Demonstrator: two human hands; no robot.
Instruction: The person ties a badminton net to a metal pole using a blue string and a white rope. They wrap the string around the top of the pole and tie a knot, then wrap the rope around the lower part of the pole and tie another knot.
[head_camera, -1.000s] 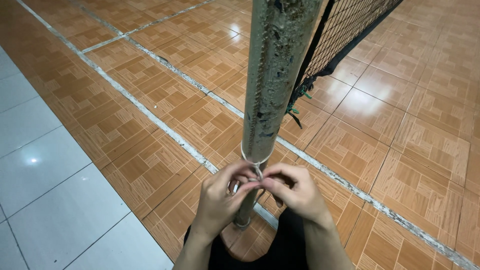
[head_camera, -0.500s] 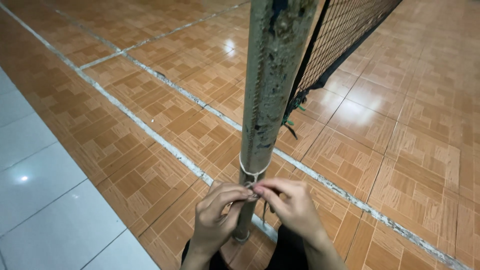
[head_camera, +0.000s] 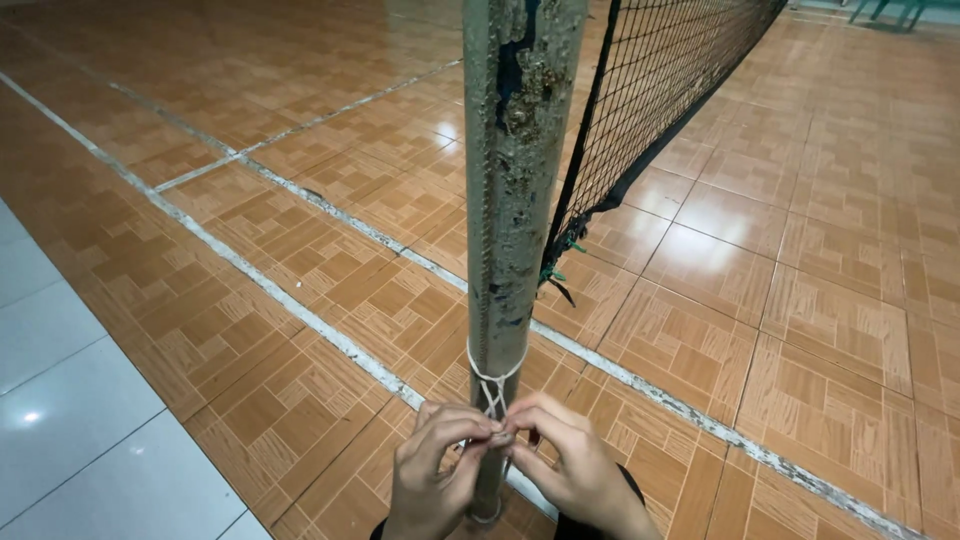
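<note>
Two hands meet at the bottom centre of the frame, against a worn grey pole (head_camera: 515, 200). The left hand (head_camera: 432, 475) and the right hand (head_camera: 570, 465) both have their fingers pinched shut on a thin white cord (head_camera: 493, 385), fingertips touching just in front of the pole. The cord loops around the pole just above the hands and runs down in crossed strands into the pinch. A black net (head_camera: 660, 90) stretches from the pole toward the upper right. Brown tiled floor (head_camera: 800, 330) with white lines lies all around; paler tiles fill the lower left.
</note>
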